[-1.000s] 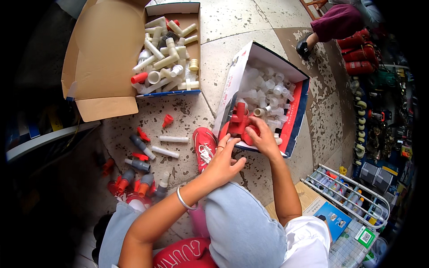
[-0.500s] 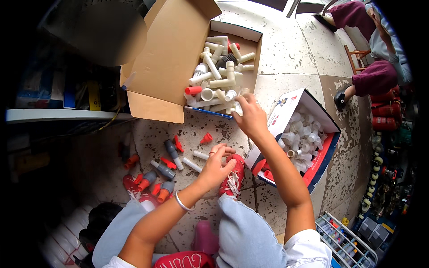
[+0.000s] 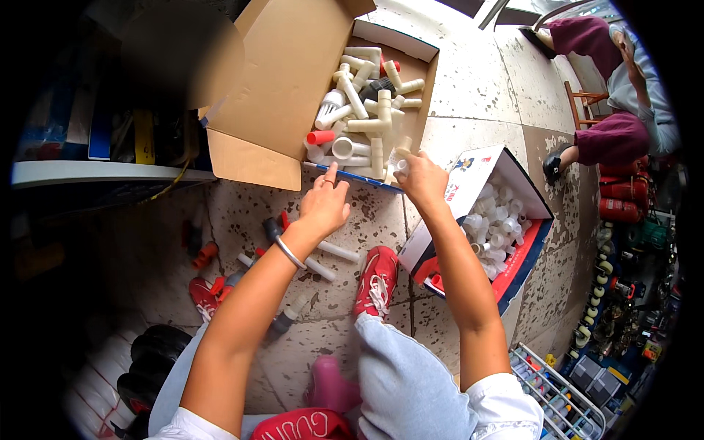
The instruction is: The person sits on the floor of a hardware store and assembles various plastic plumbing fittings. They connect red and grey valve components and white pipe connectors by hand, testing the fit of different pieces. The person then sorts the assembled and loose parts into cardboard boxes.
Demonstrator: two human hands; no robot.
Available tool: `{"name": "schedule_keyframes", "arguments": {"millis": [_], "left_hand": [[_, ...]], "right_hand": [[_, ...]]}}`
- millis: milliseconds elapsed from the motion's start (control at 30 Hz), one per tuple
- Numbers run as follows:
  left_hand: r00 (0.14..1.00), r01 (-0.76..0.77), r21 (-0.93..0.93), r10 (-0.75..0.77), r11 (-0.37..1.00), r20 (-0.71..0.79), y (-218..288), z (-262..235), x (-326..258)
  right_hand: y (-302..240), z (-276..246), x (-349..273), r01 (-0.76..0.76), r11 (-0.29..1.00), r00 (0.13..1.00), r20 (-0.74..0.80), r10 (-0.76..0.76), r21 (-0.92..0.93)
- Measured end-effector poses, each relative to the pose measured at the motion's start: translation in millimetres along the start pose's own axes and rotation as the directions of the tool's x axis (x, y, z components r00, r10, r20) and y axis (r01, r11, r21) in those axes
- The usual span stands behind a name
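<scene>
With the right hand (image 3: 427, 178) we pinch a white plastic fitting (image 3: 401, 166) at the cardboard carton's (image 3: 353, 176) near right corner, the empty left hand (image 3: 323, 207) spread by its front wall, seemingly for steadying, the lid (image 3: 275, 95) folded back, presumably for access.

Left forearm (image 3: 253, 304) and right forearm (image 3: 463, 275) both reached forward, angled inward; left hand (image 3: 325, 204) was palm-down, index extended, rest loosely spread, while right hand (image 3: 425, 180) was curled, fingers bent toward thumb in a pinch.
</scene>
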State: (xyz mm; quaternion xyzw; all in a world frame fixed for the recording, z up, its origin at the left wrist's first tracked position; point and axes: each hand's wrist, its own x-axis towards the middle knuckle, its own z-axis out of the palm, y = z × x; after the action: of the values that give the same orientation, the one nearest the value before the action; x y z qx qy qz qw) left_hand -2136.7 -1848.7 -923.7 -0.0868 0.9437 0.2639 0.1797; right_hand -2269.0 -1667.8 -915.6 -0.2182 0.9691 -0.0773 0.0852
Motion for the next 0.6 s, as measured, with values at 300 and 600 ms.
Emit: {"name": "schedule_keyframes", "arguments": {"millis": [300,600], "left_hand": [[0.983,-0.185,0.105,0.181,0.977,0.044,7,15,-20],[0.929,-0.216,0.290,0.287,0.932,-0.232,-3,13,-39]], "right_hand": [[-57,48,4,0.361,0.890,0.933,-0.105,-0.345,0.278],[-35,7,-29,0.027,0.733,0.996,-0.081,0.038,0.680]]}}
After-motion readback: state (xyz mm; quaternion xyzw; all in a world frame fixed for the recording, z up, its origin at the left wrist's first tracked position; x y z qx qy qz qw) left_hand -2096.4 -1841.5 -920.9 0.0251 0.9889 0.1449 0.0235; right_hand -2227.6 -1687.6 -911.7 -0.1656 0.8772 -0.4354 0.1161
